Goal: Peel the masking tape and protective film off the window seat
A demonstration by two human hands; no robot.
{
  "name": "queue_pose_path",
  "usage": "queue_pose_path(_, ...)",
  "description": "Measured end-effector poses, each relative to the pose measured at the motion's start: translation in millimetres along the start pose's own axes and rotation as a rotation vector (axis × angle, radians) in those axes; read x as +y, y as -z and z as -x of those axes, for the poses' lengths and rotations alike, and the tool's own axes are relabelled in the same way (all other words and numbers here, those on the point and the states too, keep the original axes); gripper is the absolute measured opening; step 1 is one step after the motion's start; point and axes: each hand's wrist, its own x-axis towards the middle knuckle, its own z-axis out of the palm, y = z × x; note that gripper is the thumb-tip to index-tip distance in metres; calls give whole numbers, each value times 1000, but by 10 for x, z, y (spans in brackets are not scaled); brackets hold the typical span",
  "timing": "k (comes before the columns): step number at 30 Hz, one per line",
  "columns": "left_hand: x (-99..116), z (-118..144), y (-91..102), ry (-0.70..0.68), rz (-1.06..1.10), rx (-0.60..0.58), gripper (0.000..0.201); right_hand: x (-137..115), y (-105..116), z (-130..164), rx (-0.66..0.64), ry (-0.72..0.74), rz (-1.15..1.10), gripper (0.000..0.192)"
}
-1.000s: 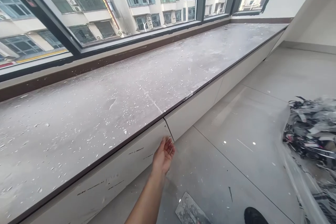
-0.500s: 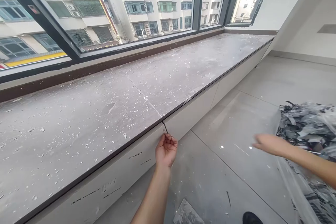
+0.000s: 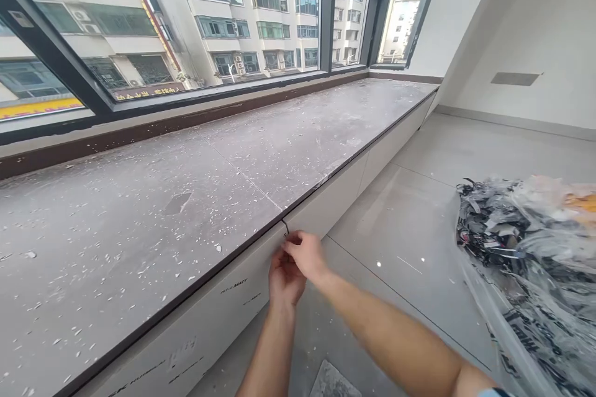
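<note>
Head view: lower centre of the frame, the left hand [image 3: 285, 279] and right hand [image 3: 305, 253] meet at the panel [image 3: 218, 307] corner, fingertips pinching its film edge [image 3: 285, 231]. That film looks thin, light and tearable; grip its lifted corner.

Unfinished flat under renovation, dusty window ledge [image 3: 139, 198], debris bag [image 3: 526, 248]

Matt grey stone sill [image 3: 195, 198] flecked with white chips; smooth white front panel [image 3: 218, 304]; glossy floor tiles [image 3: 419, 223]; crinkled shiny plastic bag [image 3: 526, 260]
</note>
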Motion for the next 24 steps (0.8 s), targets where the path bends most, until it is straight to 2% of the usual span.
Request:
queue_pose_path(2, 20, 33, 3, 43, -55, 4, 17, 56, -107, 58, 128, 36, -48, 13)
queue_pose_path(4, 45, 77, 33, 43, -132, 19, 16, 80, -190, 74, 191, 42, -77, 11)
queue_pose_path(9, 192, 298, 153, -122, -425, 42, 6, 110, -239, 55, 238, 76, -85, 12)
queue_pose_path(12, 290, 466, 175, -199, -521, 51, 6, 140, -243, 58, 290, 130, -106, 11)
queue_pose_path(16, 320, 580, 169, -204, -555, 39, 3, 181, -278, 46, 286, 117, -128, 15)
queue_pose_path(24, 338, 535, 140, -252, -514, 81, 6, 163, -271, -14, 227, 45, -204, 15)
